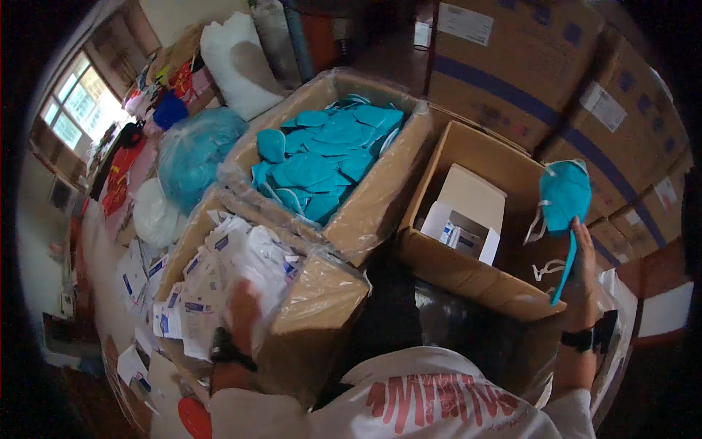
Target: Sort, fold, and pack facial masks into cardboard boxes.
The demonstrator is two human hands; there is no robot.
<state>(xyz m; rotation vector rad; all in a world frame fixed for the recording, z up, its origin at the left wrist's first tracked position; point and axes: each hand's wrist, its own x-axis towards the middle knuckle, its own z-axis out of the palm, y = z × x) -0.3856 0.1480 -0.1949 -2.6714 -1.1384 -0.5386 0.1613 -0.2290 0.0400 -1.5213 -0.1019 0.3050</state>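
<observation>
My right hand (584, 252) is raised at the right edge of an open cardboard box and holds a teal cup-shaped face mask (567, 196) with white straps. Below it a second teal piece (564, 272), seen edge-on, hangs against my palm with its own white strap. My left hand (244, 307), smeared by motion, is over a plastic-lined carton (314, 293) heaped with white printed packets (201, 293); its fingers cannot be made out. Inside the open cardboard box (468, 274) stands a small white carton (468, 212) with its flaps up and several small packets in it.
Beyond the packets, a large plastic-lined carton (387, 212) is heaped with teal masks (314, 161). Tall sealed cartons (504, 73) are stacked at the back right. On the left lie a bag of teal items (201, 154), a white sack (238, 66) and piled cloth (124, 172).
</observation>
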